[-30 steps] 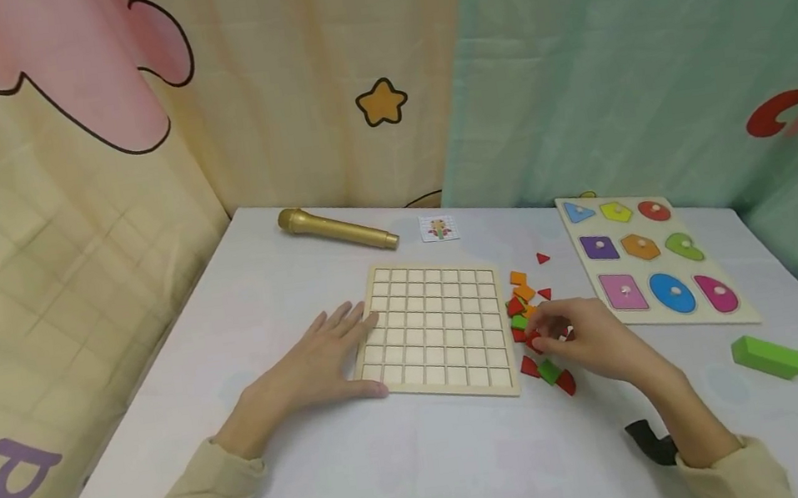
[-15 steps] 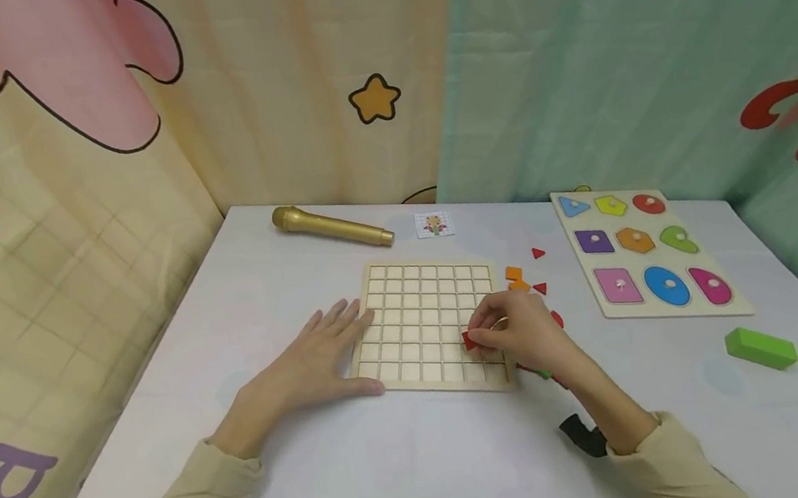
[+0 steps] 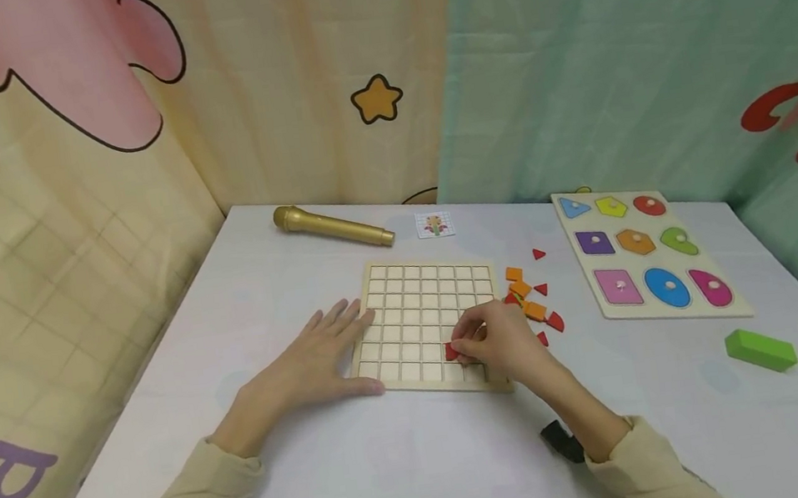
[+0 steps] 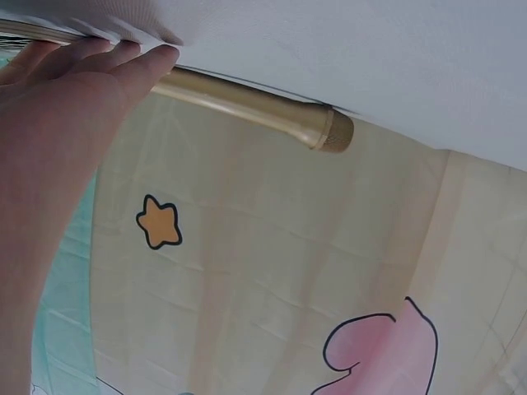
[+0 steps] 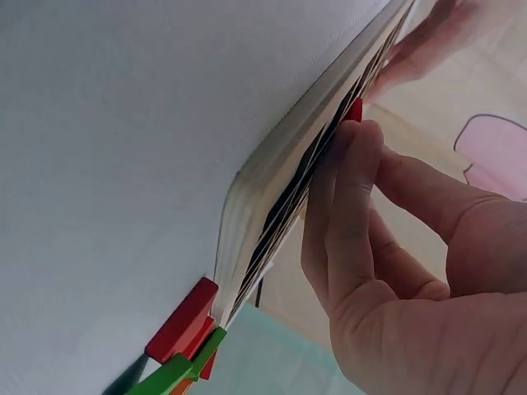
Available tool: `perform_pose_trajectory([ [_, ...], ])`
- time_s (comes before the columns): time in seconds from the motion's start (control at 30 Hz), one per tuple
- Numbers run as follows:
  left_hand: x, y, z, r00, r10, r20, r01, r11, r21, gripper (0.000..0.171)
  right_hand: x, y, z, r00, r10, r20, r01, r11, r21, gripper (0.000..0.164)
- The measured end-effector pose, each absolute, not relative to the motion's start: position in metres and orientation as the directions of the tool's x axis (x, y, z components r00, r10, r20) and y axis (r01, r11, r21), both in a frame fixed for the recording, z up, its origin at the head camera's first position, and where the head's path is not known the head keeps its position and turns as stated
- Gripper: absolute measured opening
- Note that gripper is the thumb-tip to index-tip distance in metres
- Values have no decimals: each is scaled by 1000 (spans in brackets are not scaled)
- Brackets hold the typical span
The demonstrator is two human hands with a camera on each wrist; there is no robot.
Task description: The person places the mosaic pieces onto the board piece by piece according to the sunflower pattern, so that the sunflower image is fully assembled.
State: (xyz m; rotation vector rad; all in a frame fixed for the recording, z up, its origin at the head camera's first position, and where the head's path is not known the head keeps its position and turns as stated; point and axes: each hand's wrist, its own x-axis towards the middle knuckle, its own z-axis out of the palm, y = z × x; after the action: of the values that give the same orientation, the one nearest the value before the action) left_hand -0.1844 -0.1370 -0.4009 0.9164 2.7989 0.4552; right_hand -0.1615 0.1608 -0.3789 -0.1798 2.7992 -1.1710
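A square wooden grid board lies flat on the white table. My left hand rests at the board's left edge with its fingers stretched out. Over the board's lower right cells, my right hand pinches a small red piece between thumb and fingers. That red piece peeks past the fingertips in the right wrist view, close to the board's surface. Beside the board's right edge lie loose orange pieces and red pieces. Green pieces show in the right wrist view.
A gold microphone and a small picture card lie behind the board. To the right are a knob puzzle board with several coloured shapes and a green block. Curtains hang behind the table.
From the loose pieces, my right hand has moved left over the board with a red piece pinched in its fingers. My left hand has stayed at the board's left edge.
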Motion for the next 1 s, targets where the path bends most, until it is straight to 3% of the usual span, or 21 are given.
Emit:
perform_pose_trajectory([
  [0.37,-184,-137,-399,-795,603,-69,555,769,317,113,-158,158,-380,-975,-220,-7,-161,731,-663,11],
  [0.57,-183,-137,-397,-797,598,-79,549,773,318,114,-167,186,-368,-968,-247,43,-218,742,-634,7],
  [0.73,-183,-136,-397,-795,603,-64,557,768,316,113,-178,230,-354,-987,-159,31,-146,788,-598,15],
  [1.0,-182,-136,-395,-800,596,-69,549,773,319,113,-185,278,-346,-989,-25,-147,50,871,-488,27],
])
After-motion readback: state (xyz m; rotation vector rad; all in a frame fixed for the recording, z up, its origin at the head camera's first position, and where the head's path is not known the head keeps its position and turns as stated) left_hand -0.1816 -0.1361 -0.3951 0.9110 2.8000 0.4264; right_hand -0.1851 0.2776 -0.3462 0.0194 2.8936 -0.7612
